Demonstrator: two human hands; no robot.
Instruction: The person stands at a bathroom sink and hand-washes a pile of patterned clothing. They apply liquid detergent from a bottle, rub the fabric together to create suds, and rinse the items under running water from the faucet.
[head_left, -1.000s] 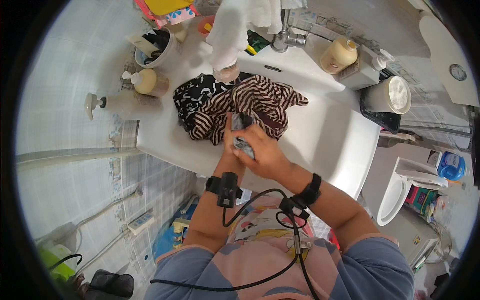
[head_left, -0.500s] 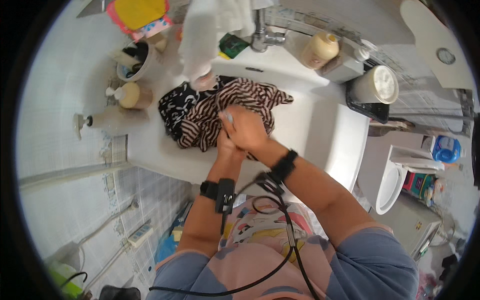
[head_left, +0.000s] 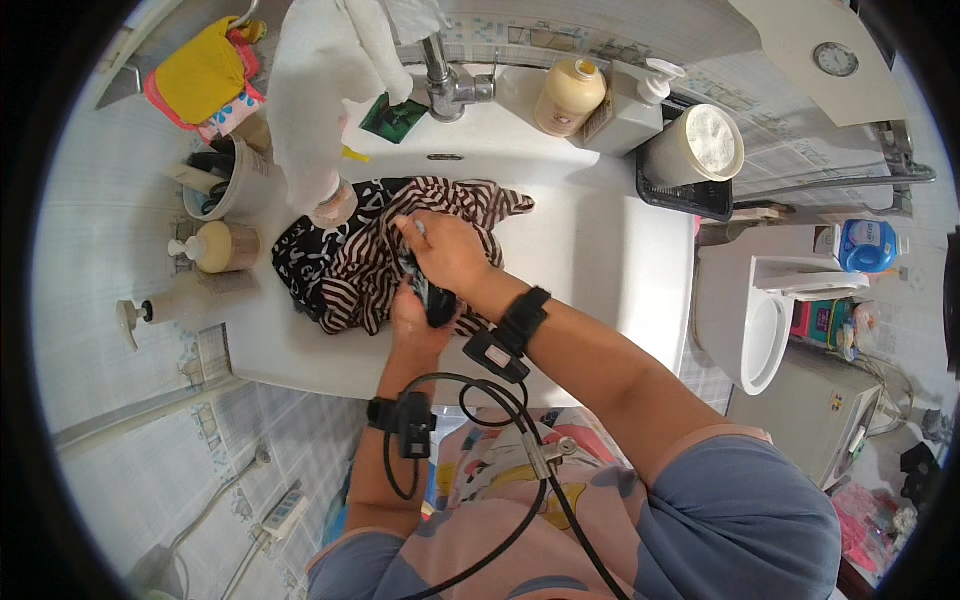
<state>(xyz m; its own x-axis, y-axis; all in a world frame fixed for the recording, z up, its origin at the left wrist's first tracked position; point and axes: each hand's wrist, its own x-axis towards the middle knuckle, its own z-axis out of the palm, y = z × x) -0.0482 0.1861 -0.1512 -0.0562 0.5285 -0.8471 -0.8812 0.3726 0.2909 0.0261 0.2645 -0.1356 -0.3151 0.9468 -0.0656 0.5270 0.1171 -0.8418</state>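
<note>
Right hand (head_left: 458,255): is curling its fingers around the upper end of a small grey-and-black cloth (head_left: 437,303).
Left hand (head_left: 415,318): is holding the lower end, nearer the body.
Grip: both hands are clamping on the cloth, close together; whether they are touching each other, I cannot tell.
Grey-and-black cloth: is bunching between the two hands, its dark part showing beside the left fingers.
Striped garment (head_left: 362,272): is lying crumpled beneath and beyond the grip, one end pointing off to the right.
Black-patterned fabric (head_left: 302,258): is lying left of the grip, against the striped garment.
Sink (head_left: 590,260): is spreading under the grip, its pale surface running out to the right.
Tap (head_left: 450,92): is standing beyond the grip.
White cloth (head_left: 318,95): is hanging beyond the grip, to the left.
Cream bottle (head_left: 568,103): is standing beyond the grip, to the right, just beside a grey pump bottle (head_left: 622,118).
White tub (head_left: 695,152): is sitting farther right, in a black basket (head_left: 690,201).
</note>
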